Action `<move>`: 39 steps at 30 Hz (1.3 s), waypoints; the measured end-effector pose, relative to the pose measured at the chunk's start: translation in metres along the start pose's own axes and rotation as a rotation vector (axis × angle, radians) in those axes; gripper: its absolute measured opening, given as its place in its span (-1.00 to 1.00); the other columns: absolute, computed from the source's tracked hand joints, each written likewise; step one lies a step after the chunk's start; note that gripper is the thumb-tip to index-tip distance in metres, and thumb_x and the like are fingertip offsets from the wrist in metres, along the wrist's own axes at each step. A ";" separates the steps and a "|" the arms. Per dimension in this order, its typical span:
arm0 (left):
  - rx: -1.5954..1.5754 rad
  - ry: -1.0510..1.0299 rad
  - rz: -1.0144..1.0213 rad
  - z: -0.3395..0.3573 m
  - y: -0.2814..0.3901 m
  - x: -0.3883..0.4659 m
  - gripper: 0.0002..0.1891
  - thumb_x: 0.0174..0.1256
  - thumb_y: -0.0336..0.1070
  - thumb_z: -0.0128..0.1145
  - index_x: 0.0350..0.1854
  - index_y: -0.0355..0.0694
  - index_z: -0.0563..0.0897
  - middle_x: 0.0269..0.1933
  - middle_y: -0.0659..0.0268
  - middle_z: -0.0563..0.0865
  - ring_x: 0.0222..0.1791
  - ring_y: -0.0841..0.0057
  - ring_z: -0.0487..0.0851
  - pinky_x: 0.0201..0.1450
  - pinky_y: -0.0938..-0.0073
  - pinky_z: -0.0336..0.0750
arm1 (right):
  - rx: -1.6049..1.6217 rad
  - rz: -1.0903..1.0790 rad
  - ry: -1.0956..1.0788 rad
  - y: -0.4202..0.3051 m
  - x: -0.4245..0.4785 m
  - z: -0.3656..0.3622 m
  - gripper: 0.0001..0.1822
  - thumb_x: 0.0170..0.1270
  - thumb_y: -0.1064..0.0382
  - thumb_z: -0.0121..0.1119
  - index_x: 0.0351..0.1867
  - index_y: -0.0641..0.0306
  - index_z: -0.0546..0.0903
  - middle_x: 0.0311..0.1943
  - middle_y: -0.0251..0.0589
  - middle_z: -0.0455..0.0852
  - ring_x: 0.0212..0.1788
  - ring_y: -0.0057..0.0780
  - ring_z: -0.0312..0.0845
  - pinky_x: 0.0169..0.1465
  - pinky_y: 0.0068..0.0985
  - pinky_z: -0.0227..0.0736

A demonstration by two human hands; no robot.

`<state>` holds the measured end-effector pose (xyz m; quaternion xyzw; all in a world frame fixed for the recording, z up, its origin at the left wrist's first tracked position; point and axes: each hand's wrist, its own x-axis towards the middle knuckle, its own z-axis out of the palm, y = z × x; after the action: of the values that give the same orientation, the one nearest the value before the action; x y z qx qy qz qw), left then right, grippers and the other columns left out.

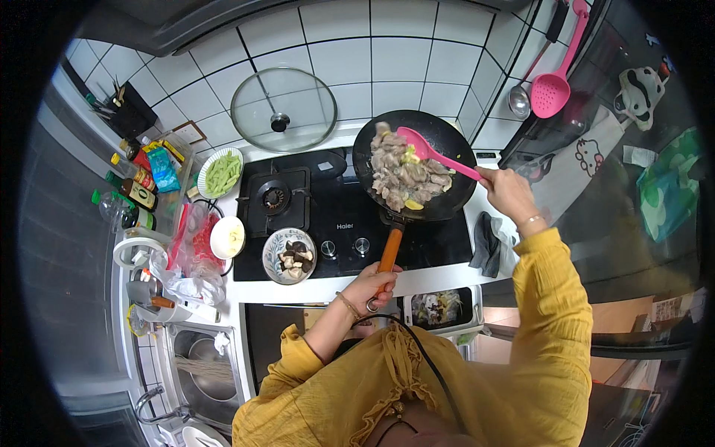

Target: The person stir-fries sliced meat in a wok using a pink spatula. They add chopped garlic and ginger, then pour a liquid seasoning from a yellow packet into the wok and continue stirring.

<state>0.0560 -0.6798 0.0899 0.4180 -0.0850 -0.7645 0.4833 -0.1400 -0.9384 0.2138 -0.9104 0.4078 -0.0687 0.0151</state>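
A black wok (458, 190) sits over the right side of the black gas stove (352, 251). My left hand (371, 286) is closed around its orange-brown handle (391, 248). My right hand (507, 191) grips a pink spatula or spoon (447, 161), whose head lies among the pieces of browned meat (396, 173) in the wok. Yellowish slices, perhaps ginger, show among the meat. At the stove's front left edge stands a patterned bowl (268, 262) of cut mushrooms (296, 260).
A glass lid (251, 114) leans on the tiles. Left are a plate of green vegetable pieces (223, 173), a small white bowl (220, 246), bottles (137, 193) and a sink (179, 385). A pink skimmer (550, 95) hangs at right. Below the counter edge is an open scrap bin (438, 310).
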 end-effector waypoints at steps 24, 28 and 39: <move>-0.030 0.038 0.093 -0.001 -0.016 0.008 -0.68 0.37 -0.19 0.09 0.06 -0.19 0.40 -0.43 0.36 0.56 -0.57 0.62 0.54 -0.59 0.64 0.43 | -0.367 0.075 0.128 -0.063 -0.068 0.026 -0.57 0.18 0.35 0.01 0.12 0.13 0.57 -0.54 -0.15 0.66 -0.53 -0.25 0.66 -0.49 -0.38 0.54; 0.006 0.097 0.137 0.002 -0.019 -0.003 -0.60 0.36 -0.09 0.10 0.13 -0.13 0.35 -0.27 0.28 0.63 -0.38 0.50 0.66 -0.43 0.51 0.59 | -0.328 0.158 0.229 -0.053 -0.053 0.010 -0.49 0.17 0.36 0.01 0.21 0.01 0.52 -0.45 -0.05 0.69 -0.46 -0.14 0.68 -0.40 -0.27 0.55; 0.006 0.150 0.167 0.014 -0.025 -0.016 -0.77 0.46 -0.26 0.00 0.07 -0.12 0.35 -0.35 0.41 0.48 -0.57 0.77 0.31 -0.66 0.79 0.09 | -0.247 -0.177 0.099 -0.056 0.008 0.078 -0.65 0.18 0.35 0.02 0.02 0.14 0.59 -0.47 -0.09 0.68 -0.42 -0.20 0.68 -0.36 -0.31 0.58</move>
<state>0.0322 -0.6577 0.0939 0.4672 -0.0855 -0.6878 0.5489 -0.0825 -0.9085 0.1422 -0.9331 0.3316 -0.0638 -0.1233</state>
